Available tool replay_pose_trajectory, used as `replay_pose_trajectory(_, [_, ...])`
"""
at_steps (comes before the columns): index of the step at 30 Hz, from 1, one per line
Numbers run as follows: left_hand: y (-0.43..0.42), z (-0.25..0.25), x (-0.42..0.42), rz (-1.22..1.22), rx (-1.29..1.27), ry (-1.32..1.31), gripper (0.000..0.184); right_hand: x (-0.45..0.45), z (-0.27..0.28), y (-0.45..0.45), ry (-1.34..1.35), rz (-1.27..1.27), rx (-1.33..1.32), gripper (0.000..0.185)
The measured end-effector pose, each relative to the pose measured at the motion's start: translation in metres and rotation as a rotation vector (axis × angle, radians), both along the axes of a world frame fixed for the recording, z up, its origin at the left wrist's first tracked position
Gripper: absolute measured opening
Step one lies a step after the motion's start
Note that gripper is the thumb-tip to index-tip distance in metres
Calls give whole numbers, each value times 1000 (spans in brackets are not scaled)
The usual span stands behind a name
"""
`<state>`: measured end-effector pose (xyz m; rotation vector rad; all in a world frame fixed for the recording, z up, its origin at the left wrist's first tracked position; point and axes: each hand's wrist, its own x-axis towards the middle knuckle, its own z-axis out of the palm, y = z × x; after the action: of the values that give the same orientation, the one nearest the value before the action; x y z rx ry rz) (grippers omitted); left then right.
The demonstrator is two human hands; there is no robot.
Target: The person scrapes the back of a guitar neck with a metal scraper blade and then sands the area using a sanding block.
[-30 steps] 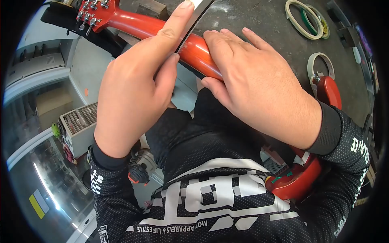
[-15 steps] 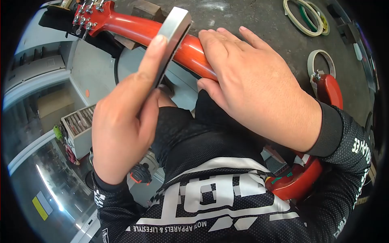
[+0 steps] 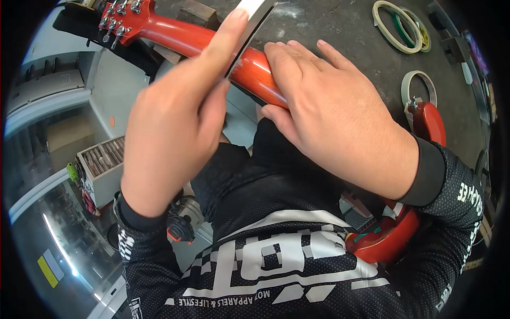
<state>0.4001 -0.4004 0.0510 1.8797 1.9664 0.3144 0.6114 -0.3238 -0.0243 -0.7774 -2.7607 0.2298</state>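
A red electric guitar lies with the back of its neck (image 3: 180, 36) facing up. Its headstock (image 3: 125, 21), fitted with several metal tuners, is at the upper left. My left hand (image 3: 172, 119) is closed on a silver metal sanding block (image 3: 254, 24), index finger stretched along its top. The block's dark underside rests crosswise on the neck. Beyond it, my right hand (image 3: 342, 114) grips the neck, thumb on the near side and fingers over the far side. Parts of the red guitar body (image 3: 393, 239) show under my right forearm.
Wooden blocks (image 3: 199, 13) sit beneath the neck on the dark workbench (image 3: 329, 18). Rolls of tape (image 3: 390, 45) lie at the upper right, with another tape roll (image 3: 408, 90) near the guitar body. A box of flat items (image 3: 103, 157) stands at the left, beside a glass case (image 3: 58, 234).
My left hand has pushed the sanding block away and to the right, across the neck. My right hand has stayed in place on the neck.
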Motion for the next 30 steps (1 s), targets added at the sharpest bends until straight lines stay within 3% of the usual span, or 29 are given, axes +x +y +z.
replay_pose_trajectory(5, [-24,-7,-5,-49,50,5,78,2,-2,-1,17,-11,-45,69])
replay_pose_trajectory(8, [-3,4,-1,33,-63,18,78,0,1,0,-8,2,-23,69])
replay_pose_trajectory(12, [-31,-22,-12,-55,146,17,77,1,-2,0,32,-9,-49,70])
replay_pose_trajectory(17, [-7,-22,-9,-37,123,-49,77,0,0,0,14,-2,-44,71])
replay_pose_trajectory(24, [-41,-38,-13,-81,232,-57,79,0,7,2,-21,11,-123,70])
replay_pose_trajectory(30, [-27,-36,-11,-38,204,-28,79,0,1,0,16,9,-34,70])
